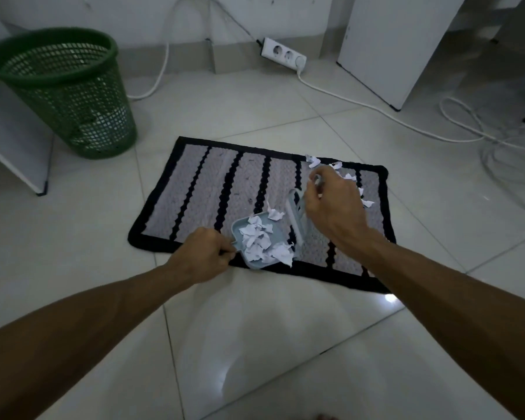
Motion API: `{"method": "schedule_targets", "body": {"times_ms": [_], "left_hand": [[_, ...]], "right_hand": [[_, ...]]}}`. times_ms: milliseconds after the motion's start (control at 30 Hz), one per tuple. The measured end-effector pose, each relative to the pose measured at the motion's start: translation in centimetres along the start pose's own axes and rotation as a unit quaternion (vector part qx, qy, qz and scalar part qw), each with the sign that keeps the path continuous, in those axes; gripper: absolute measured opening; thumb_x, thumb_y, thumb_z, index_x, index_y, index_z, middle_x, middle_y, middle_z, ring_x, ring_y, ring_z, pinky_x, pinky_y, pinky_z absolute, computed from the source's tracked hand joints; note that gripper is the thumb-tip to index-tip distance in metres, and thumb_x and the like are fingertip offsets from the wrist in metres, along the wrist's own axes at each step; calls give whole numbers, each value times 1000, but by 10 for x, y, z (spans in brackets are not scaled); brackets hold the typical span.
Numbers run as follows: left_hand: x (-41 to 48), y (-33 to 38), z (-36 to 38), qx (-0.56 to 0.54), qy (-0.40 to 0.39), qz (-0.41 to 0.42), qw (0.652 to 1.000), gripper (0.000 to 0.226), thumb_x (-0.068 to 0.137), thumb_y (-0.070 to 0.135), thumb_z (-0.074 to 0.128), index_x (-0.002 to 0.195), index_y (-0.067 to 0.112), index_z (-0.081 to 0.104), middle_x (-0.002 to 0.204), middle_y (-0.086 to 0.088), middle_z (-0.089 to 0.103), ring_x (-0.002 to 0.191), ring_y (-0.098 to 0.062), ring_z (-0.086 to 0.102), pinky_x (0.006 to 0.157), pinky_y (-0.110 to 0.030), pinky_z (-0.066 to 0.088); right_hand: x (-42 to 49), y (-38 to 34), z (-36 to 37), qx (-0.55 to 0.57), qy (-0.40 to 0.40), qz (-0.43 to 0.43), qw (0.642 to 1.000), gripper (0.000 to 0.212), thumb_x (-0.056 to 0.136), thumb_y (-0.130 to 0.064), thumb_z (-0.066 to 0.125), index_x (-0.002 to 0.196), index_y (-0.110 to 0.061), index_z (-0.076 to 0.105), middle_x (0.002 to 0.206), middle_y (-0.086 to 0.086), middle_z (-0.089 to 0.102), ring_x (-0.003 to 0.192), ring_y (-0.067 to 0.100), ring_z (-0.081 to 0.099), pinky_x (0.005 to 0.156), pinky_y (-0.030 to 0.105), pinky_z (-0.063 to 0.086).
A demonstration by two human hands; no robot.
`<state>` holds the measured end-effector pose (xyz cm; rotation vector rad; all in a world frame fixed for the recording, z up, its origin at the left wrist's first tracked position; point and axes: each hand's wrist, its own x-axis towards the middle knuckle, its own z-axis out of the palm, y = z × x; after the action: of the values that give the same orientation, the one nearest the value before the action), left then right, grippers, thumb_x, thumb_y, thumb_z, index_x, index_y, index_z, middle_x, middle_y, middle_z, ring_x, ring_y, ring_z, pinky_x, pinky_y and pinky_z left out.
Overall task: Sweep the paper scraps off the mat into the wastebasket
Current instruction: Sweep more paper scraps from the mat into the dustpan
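A grey mat (194,189) with black stripes and a black border lies on the tiled floor. My left hand (202,257) grips the handle of a small pale-blue dustpan (240,227) at the mat's near edge; several white paper scraps (259,241) lie in it. My right hand (331,207) holds a pale-blue hand brush (297,219) just right of the pan, bristles down on the mat. More loose scraps (312,161) lie on the mat's far right part, partly hidden behind my right hand. The green mesh wastebasket (70,95) stands on the floor at the far left.
A white power strip (282,54) and white cables (361,104) run along the floor behind and right of the mat. White furniture panels stand at the back right (400,47) and at the left edge (15,147).
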<state>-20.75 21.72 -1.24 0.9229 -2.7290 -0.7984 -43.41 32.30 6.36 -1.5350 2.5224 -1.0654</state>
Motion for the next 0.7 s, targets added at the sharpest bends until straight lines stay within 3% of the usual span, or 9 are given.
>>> {"method": "schedule_targets", "body": {"times_ms": [100,233,367,533,633,700], "left_hand": [[-5,-2,0,-5,30,-16,999,15,81,10,64,87,11,78,79,-2,76,53,-9,62,58,-30,55],[-12,-5,4,-15,50,-24,998,13,79,8,67,86,13,77,81,-3,76,58,-13,68,58,-34,57],[-15,-3,7,-12,60,-35,998,13,78,8,67,85,13,77,79,-3,76,55,-11,65,58,-30,56],[-14,-3,6,-19,72,-56,996,12,79,10,66,77,11,78,68,-1,75,55,-13,65,58,-31,55],[-12,-5,5,-24,76,-66,995,11,79,10,67,81,12,78,71,1,76,56,-12,65,59,-30,56],[-11,-7,6,-28,77,-73,994,11,78,10,68,84,13,77,75,0,76,57,-11,66,61,-29,57]], "right_hand": [[7,13,-1,-45,16,-17,999,16,98,-18,48,106,-10,59,66,8,66,53,24,59,54,41,54],[-6,16,16,-101,-59,-30,993,18,100,-21,43,109,-11,55,67,9,65,51,25,57,51,40,53],[-17,-8,29,-33,-79,-67,994,17,100,-19,46,105,-8,57,59,2,57,43,16,49,41,26,33],[14,-12,26,14,-22,-53,998,15,100,-18,48,103,-8,59,63,6,63,47,22,59,44,40,53],[37,-6,27,-17,-1,-51,999,15,98,-17,50,104,-8,60,69,9,67,54,25,59,53,39,53],[45,-4,34,-29,-36,-67,997,15,99,-18,49,106,-10,60,76,11,70,57,26,61,57,36,53]]}}
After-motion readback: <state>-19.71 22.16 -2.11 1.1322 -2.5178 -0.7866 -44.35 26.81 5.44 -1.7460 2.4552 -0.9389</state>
